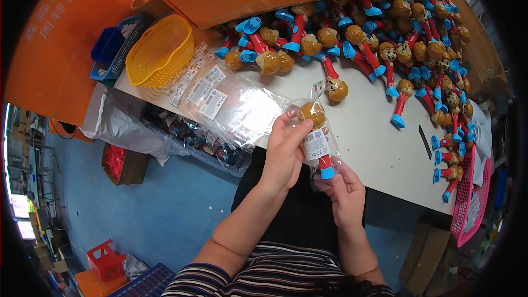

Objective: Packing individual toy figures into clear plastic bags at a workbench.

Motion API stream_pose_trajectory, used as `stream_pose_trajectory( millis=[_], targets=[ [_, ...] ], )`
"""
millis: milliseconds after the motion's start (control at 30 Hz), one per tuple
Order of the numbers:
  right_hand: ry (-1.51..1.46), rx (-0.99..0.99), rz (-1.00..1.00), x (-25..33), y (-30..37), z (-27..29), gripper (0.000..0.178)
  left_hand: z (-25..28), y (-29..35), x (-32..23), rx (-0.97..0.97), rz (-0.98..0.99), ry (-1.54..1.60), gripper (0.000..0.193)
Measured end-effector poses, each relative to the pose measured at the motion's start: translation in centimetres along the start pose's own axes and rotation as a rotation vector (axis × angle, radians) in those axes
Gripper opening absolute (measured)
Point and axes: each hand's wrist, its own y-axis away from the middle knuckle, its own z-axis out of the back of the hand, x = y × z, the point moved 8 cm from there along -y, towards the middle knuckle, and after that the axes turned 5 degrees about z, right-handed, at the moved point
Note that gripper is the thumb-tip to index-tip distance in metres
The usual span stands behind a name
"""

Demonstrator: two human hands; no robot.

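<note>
The bagged toy figure point(318, 143) is held up between both hands, just above the near edge of the desk point(369, 154), brown head away from the person and blue feet toward them. The left hand point(287, 151) has its grip closed along the upper left side, thumb laid across the bag just below the head. The right hand point(346, 193) has its grip drawn in at the lower end, beside the feet; glare and loose film make it hard to say whether those fingertips pinch a foot or only plastic.

The figure looks light and stiff, like hollow moulded plastic, and not very fragile. Its clear film looks soft and slippery, apt to slide over the glossy head. The red body, under the white label, seems the surest place to take hold; loose film alone would let the figure swing.
</note>
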Motion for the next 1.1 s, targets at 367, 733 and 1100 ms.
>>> stream_pose_trajectory(
  millis=[367,733,1100],
  targets=[
    [-0.612,0.092,-0.211,-1.5,-0.2,-0.7,0.039,-1.3,1.0,-0.5,0.088,-0.039,-0.104,0.050],
    [-0.261,0.036,-0.140,-0.9,0.4,-0.5,0.042,-1.1,0.7,-2.8,0.020,-0.158,-0.277,0.070],
    [0.433,-0.023,0.212,2.1,1.3,-0.3,0.031,0.3,0.1,-2.1,-0.109,-0.138,-0.214,0.057]
  ],
)
